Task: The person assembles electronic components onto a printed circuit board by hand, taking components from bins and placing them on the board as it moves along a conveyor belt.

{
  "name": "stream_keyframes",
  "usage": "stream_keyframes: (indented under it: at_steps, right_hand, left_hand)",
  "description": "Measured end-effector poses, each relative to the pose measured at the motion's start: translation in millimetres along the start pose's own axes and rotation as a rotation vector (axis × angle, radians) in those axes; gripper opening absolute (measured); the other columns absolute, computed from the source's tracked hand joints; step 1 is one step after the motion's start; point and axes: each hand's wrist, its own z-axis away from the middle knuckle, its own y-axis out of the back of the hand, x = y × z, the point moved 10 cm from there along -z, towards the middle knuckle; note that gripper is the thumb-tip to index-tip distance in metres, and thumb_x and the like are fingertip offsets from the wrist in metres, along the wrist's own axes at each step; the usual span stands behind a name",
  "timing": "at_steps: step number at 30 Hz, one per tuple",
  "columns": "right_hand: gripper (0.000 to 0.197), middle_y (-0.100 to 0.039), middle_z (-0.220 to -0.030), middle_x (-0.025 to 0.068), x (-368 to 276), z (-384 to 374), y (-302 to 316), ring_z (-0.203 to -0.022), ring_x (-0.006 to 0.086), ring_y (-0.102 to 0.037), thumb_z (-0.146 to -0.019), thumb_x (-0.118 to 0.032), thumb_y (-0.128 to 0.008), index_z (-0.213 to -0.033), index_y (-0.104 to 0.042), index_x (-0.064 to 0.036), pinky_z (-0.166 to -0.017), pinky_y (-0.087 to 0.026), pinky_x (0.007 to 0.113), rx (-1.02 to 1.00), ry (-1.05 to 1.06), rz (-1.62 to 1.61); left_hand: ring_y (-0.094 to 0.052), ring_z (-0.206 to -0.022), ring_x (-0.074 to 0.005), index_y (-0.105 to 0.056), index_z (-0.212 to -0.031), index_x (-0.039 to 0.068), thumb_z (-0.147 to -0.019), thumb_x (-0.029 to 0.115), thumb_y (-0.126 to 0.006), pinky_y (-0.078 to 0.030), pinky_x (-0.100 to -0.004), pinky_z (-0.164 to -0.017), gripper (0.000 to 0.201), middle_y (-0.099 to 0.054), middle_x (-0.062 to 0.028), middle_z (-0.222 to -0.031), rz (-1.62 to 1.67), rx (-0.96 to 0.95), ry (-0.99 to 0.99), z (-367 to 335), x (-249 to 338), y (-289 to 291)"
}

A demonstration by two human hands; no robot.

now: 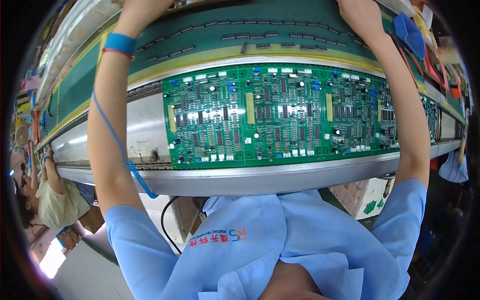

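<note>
My left hand [144,14] reaches to the far left over a green work mat [210,56]; its fingers are cut off by the top edge. A blue wrist strap [120,46] with a coiled blue cord [140,179] is on that wrist. My right hand [361,19] reaches to the far right of the mat, its fingers also out of the picture. Between the hands, black chips [256,35] lie in rows on the mat. Nearer me, a row of green circuit boards [286,120], populated with components, sits in the conveyor under my forearms.
A metal rail [240,182] runs along the conveyor's near side, with a bare pale stretch [100,140] left of the boards. At the far right stand a blue bin [409,35] and a red tray [439,72]. Another person [60,200] works at the left.
</note>
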Motion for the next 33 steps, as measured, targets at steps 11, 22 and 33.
stream_keyframes:
  at_steps: [11, 22, 33]
  right_hand:
    - [0.013, -0.068, -0.079, 0.0131, -22.0, 34.5, 81.6, -0.073, 0.0184, -0.065, -0.086, -0.007, -0.061, -0.096, -0.065, 0.0005, -0.067, -0.050, 0.033, -0.160, -0.261, -0.748]
    - [0.012, -0.064, -0.090, 0.0046, -107.2, 118.8, 115.8, -0.080, 0.0281, -0.065, -0.083, -0.006, -0.065, -0.092, -0.070, -0.0111, -0.064, -0.052, 0.040, -0.175, 0.045, -0.835]
    - [0.016, -0.065, -0.090, 0.0027, -110.3, 125.6, 115.4, -0.075, 0.0263, -0.066, -0.084, -0.011, -0.068, -0.099, -0.067, -0.0129, -0.060, -0.051, 0.037, -0.092, 0.053, -0.758]
  left_hand:
    - [-0.067, -0.087, -0.0242, -0.054, -0.121, 0.000, -0.091, 0.019, -0.067, -0.054, -0.0323, -0.070, 0.038, -0.067, -0.0172, -0.106, 0.365, 0.030, 0.040, 53.6, -14.5, 28.2]
    - [-0.056, -0.073, -0.0034, -0.067, -0.101, 0.002, -0.084, 0.018, -0.077, -0.046, -0.0181, -0.066, 0.025, -0.060, 0.0027, -0.080, 0.674, -0.192, -0.003, 130.6, 42.6, 12.6]
    - [-0.064, -0.079, -0.0098, -0.066, -0.116, 0.001, -0.097, 0.012, -0.059, -0.052, -0.0227, -0.075, 0.023, -0.071, -0.0072, -0.092, 0.851, -0.264, 0.070, 155.1, 66.4, 8.7]
